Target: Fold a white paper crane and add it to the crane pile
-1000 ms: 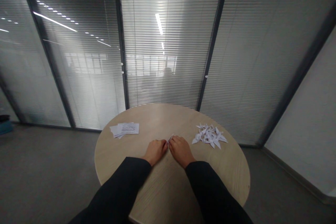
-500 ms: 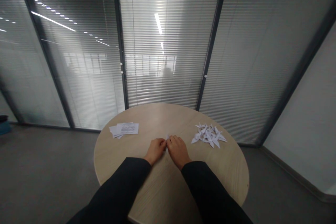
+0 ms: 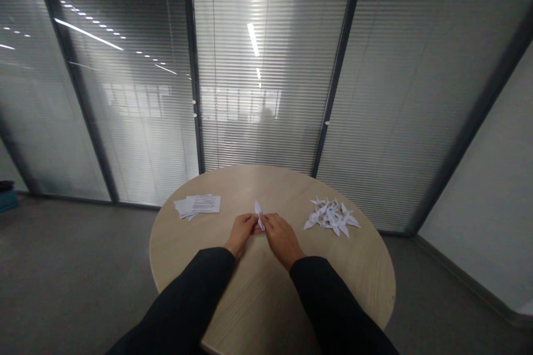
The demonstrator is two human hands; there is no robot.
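A small folded piece of white paper (image 3: 259, 215), pointed like an origami crane's body, stands slightly tilted between my hands. My left hand (image 3: 241, 232) pinches its lower end from the left. My right hand (image 3: 281, 238) grips it from the right. Its lower part is hidden by my fingers. To the right, a heap of several white origami cranes (image 3: 331, 217) lies on the round light wood table (image 3: 266, 283). To the left lies a small stack of printed paper sheets (image 3: 197, 206). Neither hand touches the heap or the stack.
The round table's far rim stands close to a glass partition (image 3: 258, 122) with slatted blinds and dark metal frames. Grey floor (image 3: 83, 255) surrounds the table, and a white wall (image 3: 483, 188) runs along the right.
The folded paper now rises higher above my fingers and shows more of its pointed shape. My hands have shifted slightly while still holding it. The heap and the sheets have not moved.
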